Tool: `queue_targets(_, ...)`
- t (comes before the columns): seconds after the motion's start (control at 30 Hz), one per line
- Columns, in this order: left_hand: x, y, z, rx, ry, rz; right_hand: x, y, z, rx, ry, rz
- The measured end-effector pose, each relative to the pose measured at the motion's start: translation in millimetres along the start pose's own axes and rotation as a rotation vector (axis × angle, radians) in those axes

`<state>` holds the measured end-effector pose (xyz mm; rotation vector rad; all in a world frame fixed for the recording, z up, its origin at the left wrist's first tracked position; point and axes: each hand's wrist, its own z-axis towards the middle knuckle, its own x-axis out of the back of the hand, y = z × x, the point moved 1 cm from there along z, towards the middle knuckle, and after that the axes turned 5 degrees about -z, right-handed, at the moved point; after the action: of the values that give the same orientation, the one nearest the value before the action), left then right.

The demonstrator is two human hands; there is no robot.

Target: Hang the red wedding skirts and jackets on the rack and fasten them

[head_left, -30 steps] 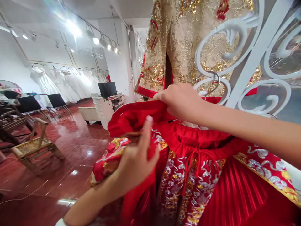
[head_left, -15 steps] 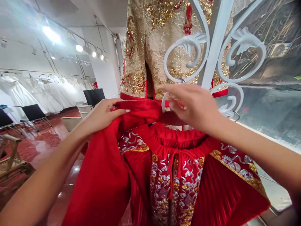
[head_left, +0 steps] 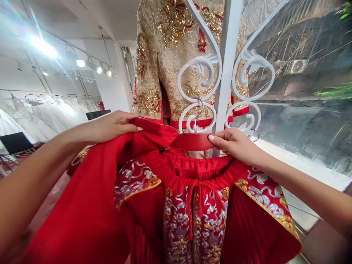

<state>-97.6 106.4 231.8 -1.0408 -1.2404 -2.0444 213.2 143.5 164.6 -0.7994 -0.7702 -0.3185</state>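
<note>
A red hanger (head_left: 192, 141) hangs by its metal hook from a white scrolled metal stand. My right hand (head_left: 233, 145) pinches the hanger's right arm between thumb and fingers. On the left, my left hand (head_left: 115, 126) is closed on the edge of a plain red garment (head_left: 82, 194), which drapes over the hanger's left side. Below the hanger hangs a red pleated skirt (head_left: 196, 205) with silver and gold sequin embroidery, a gathered waistband and a tied cord. A small black clip (head_left: 164, 149) shows beside the waistband; the hanger's left end is hidden under red cloth.
Behind the hanger, a gold sequined jacket (head_left: 176, 73) with red trim hangs close to the white metal stand (head_left: 224, 73). A window (head_left: 297, 121) is at the right. White gowns (head_left: 49, 113) hang along the left wall, with a black chair (head_left: 16, 143) before them.
My right hand has come down from the hanger's hook onto its right arm. The left hand still grips the red cloth. The view has shifted to the right.
</note>
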Motion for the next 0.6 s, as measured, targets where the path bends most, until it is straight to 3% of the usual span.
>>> queue_targets(0.13,-27.8,14,35,0.006,-0.388,0.002,4,1,2,-0.004,-0.100,0.201)
queue_targets(0.23,-53.8,22,54,0.020,-0.568,-0.075,11,4,8,0.001,-0.218,0.297)
queue_targets(0.33,-65.7,25,60,-0.005,-0.623,-0.132,15,19,12,-0.089,-0.413,0.480)
queue_targets(0.43,-65.2,22,60,-0.017,-0.650,-0.136,7,39,9,-0.238,-0.567,0.647)
queue_targets(0.53,-62.4,17,61,-0.023,-0.678,-0.146,-3,46,3,-0.272,-0.580,0.642)
queue_targets(0.6,-62.2,14,63,-0.044,-0.684,-0.168,-7,44,0,-0.244,-0.509,0.528)
